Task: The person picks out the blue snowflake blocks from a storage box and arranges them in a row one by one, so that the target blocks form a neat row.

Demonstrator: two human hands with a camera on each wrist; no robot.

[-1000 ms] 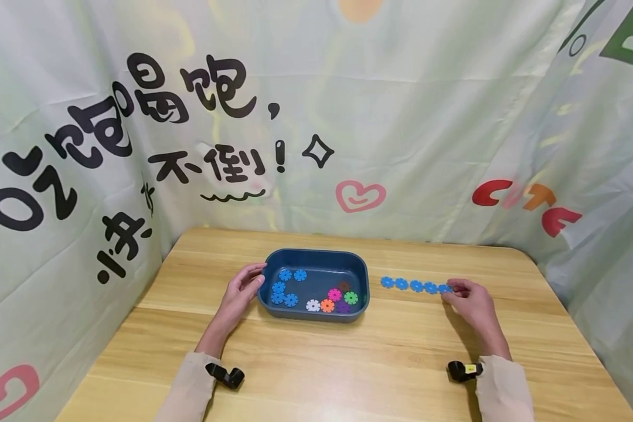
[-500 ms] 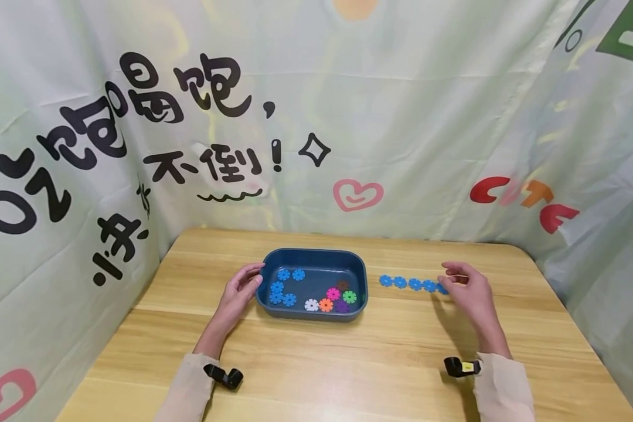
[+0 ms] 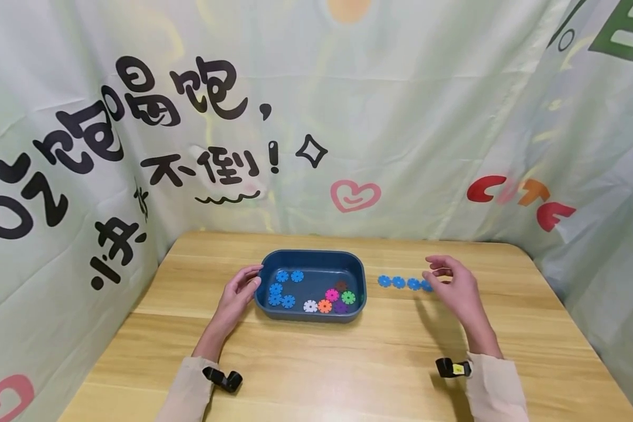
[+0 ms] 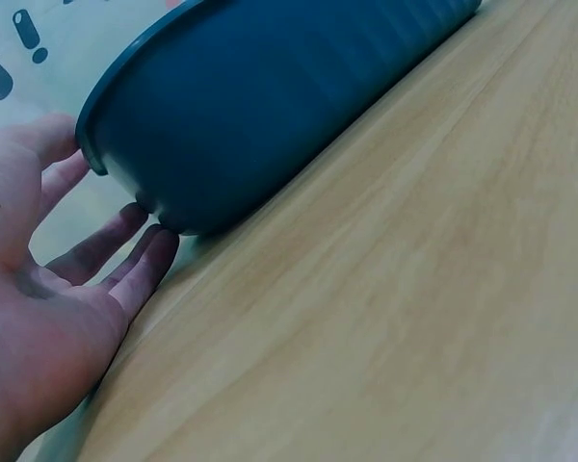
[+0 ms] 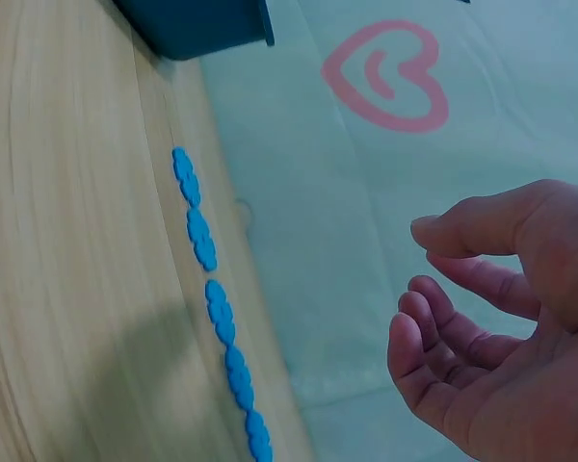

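The relaxed left hand seemingly steadies the tub, while the loose, empty right hand hovers by blue discs right of it.

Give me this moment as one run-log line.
left hand: touching tray, left end | right hand: above table, empty | blue disc row: on table, right of tray | discs inside: several colours

A pale, creased curtain fills the upper part of the head view. Black Chinese lettering spreads over its left side, a star outline and pink heart sit near centre, colourful "CUTE" at right, a green shape upper right. Below, a wood-grained table spans the lower middle, its far corners rounded.
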